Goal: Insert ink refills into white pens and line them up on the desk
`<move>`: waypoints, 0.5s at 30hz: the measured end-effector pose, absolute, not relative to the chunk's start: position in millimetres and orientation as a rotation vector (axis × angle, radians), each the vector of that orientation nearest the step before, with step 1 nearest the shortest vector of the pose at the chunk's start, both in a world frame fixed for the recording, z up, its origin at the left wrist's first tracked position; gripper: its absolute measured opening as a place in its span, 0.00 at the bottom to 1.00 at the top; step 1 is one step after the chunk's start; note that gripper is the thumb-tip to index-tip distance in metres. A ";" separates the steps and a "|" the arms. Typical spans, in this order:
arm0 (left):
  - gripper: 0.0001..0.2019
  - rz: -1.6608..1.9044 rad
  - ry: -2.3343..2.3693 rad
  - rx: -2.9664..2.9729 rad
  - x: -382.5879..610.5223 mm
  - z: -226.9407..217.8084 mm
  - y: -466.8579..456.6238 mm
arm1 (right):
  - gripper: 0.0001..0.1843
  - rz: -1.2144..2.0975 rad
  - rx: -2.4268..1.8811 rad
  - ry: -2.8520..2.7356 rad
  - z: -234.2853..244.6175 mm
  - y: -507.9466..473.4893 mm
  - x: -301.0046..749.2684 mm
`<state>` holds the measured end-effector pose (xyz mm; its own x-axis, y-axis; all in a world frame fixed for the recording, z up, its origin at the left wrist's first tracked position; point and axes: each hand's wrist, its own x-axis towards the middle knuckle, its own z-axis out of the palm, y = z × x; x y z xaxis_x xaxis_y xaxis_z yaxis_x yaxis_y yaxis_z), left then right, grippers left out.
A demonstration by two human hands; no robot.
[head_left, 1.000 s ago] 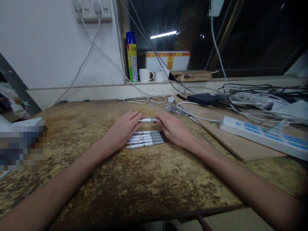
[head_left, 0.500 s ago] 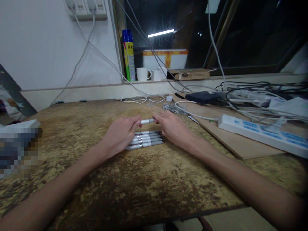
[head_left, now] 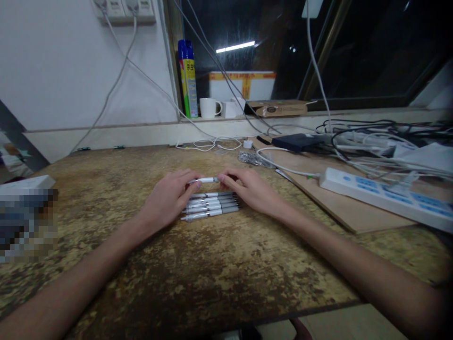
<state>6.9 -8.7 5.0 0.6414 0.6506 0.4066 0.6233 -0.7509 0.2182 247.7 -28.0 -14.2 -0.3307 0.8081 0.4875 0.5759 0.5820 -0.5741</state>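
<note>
Pinching pen (head_left: 208, 180) at each end with L hand (head_left: 165, 194) & R hand (head_left: 253, 190), betw. pens (head_left: 214, 207) and table's back edge (head_left: 152, 149); prob. working at R end, next needing steady L grip.

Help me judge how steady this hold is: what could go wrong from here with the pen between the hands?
The held pen might slip, since the left hand grips one end and the right hand the other. If dropped, it could knock the row of pens lying just nearer the person.

White pen (head_left: 208, 180) beyond side-by-side pens (head_left: 214, 207)
</note>
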 end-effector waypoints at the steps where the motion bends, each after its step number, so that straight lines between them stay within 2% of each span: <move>1: 0.16 0.731 1.081 2.792 7.4 4.6 -9.4 | 0.13 0.395 -1.094 -2.042 -13.9 -28.2 248.1; 4: 0.16 0.741 1.066 2.783 7.9 2.7 -10.5 | 0.05 0.361 -1.027 -2.021 -14.0 -28.8 248.9; 11: 0.14 0.809 1.062 2.724 8.2 -0.4 -10.7 | 0.11 0.496 -1.060 -1.978 -13.4 -30.3 247.2; 15: 0.14 0.819 1.057 2.695 9.3 0.1 -12.8 | 0.08 0.500 -0.926 -1.919 -14.7 -28.5 246.4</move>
